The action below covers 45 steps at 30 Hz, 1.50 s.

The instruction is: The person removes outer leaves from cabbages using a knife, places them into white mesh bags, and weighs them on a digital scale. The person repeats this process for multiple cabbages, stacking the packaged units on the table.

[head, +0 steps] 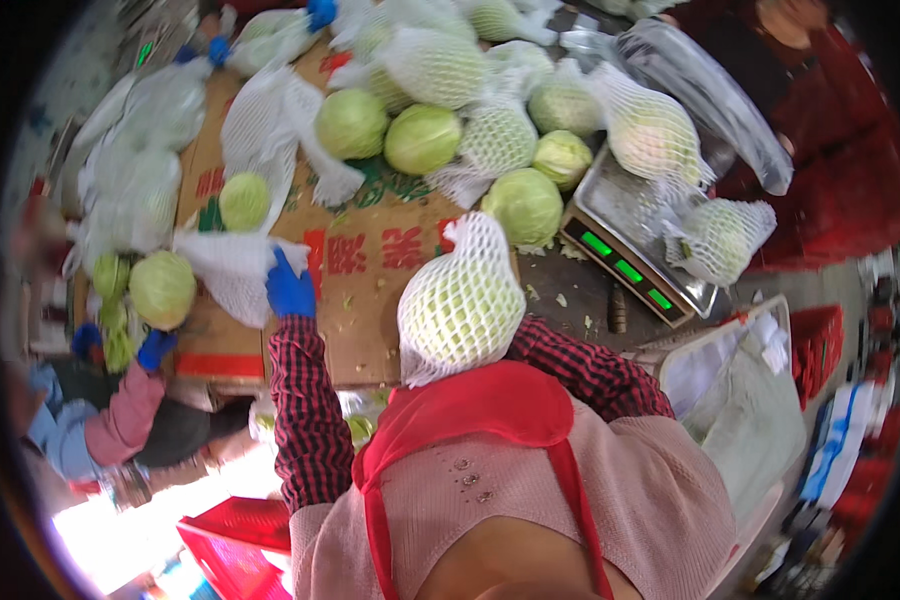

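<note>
My left hand, in a blue glove, grips the edge of a white foam net sleeve over the cardboard. The sleeve spreads out flat to the left of my fingers. Close to my chest, a green cabbage in a white foam net stands upright, the net's loose end gathered at the top. Its bottom meets my red apron. My right arm in a checked sleeve reaches behind this cabbage, and my right hand is out of view there. A bare cabbage lies just beyond the netted one.
Bare and netted cabbages crowd the back of the cardboard-covered table. A digital scale bears netted produce at right, beside a lined bin. At left, a co-worker's gloved hand touches a cabbage. A red crate stands below.
</note>
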Each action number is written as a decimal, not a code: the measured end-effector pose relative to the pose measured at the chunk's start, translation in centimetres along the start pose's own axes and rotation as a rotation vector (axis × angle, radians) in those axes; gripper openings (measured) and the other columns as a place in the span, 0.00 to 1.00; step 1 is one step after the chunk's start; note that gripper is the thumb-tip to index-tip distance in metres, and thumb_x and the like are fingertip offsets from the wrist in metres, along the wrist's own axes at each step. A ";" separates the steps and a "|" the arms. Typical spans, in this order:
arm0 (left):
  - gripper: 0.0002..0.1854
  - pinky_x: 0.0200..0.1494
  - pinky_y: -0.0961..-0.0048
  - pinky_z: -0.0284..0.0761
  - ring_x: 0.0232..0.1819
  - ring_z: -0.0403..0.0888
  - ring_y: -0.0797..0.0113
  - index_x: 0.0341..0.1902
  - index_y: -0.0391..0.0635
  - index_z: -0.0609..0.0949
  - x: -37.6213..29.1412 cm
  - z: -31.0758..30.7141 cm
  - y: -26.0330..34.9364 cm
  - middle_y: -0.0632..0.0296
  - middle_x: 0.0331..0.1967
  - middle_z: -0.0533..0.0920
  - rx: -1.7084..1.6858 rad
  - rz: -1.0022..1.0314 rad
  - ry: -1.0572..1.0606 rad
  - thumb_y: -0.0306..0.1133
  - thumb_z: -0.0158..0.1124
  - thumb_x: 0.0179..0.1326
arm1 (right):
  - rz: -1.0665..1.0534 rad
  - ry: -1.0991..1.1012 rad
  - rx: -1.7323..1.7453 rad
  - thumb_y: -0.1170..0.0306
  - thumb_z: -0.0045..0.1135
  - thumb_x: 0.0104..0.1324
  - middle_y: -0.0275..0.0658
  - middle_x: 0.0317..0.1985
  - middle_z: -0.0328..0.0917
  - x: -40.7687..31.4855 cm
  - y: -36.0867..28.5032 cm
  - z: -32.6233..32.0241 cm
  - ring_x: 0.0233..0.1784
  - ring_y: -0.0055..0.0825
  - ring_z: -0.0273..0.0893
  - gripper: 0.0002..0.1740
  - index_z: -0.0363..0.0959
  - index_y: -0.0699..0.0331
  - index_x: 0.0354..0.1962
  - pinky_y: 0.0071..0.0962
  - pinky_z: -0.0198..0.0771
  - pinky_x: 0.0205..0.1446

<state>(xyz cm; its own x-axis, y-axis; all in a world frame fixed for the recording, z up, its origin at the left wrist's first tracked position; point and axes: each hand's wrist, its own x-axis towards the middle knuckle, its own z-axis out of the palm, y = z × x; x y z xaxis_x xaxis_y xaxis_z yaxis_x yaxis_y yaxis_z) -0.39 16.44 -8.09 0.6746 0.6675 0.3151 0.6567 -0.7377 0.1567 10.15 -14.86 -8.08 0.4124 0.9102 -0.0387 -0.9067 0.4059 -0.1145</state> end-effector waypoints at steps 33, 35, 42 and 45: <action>0.16 0.38 0.68 0.71 0.35 0.75 0.64 0.40 0.46 0.79 -8.5 -0.6 1.5 0.55 0.31 0.77 -0.557 -0.243 -0.131 0.40 0.68 0.50 | -1.339 1.258 -2.699 0.56 0.63 0.54 0.50 0.57 0.63 -6.3 -10.9 13.9 0.58 0.50 0.58 0.32 0.68 0.56 0.55 0.46 0.52 0.62; 0.05 0.37 0.77 0.72 0.31 0.75 0.77 0.37 0.40 0.78 -7.2 -3.9 3.0 0.65 0.29 0.79 -1.110 -0.342 0.060 0.22 0.61 0.56 | -1.265 0.831 -2.133 0.68 0.64 0.55 0.45 0.48 0.72 -4.6 -6.6 13.9 0.49 0.37 0.69 0.26 0.70 0.64 0.51 0.35 0.64 0.54; 0.09 0.52 0.77 0.70 0.45 0.75 0.74 0.44 0.37 0.78 -5.7 -13.3 14.2 0.60 0.43 0.80 -1.823 -0.041 -0.054 0.20 0.57 0.60 | -0.036 0.007 -1.160 0.77 0.60 0.56 0.35 0.48 0.74 3.9 1.7 11.2 0.49 0.20 0.71 0.28 0.65 0.67 0.56 0.24 0.67 0.55; 0.11 0.49 0.78 0.71 0.44 0.75 0.74 0.48 0.39 0.77 -5.3 -14.2 13.4 0.60 0.44 0.79 -1.884 -0.010 -0.106 0.23 0.56 0.61 | -0.110 -0.001 -1.121 0.77 0.55 0.60 0.38 0.47 0.75 3.6 0.4 10.6 0.49 0.21 0.72 0.24 0.65 0.70 0.55 0.24 0.67 0.55</action>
<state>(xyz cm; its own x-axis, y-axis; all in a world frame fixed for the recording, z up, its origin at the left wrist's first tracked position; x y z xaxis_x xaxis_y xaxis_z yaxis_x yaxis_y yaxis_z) 0.04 1.55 5.66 0.7373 0.6202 0.2678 -0.4678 0.1827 0.8647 10.36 -10.56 2.24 0.4849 0.8741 0.0275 -0.2737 0.1816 -0.9445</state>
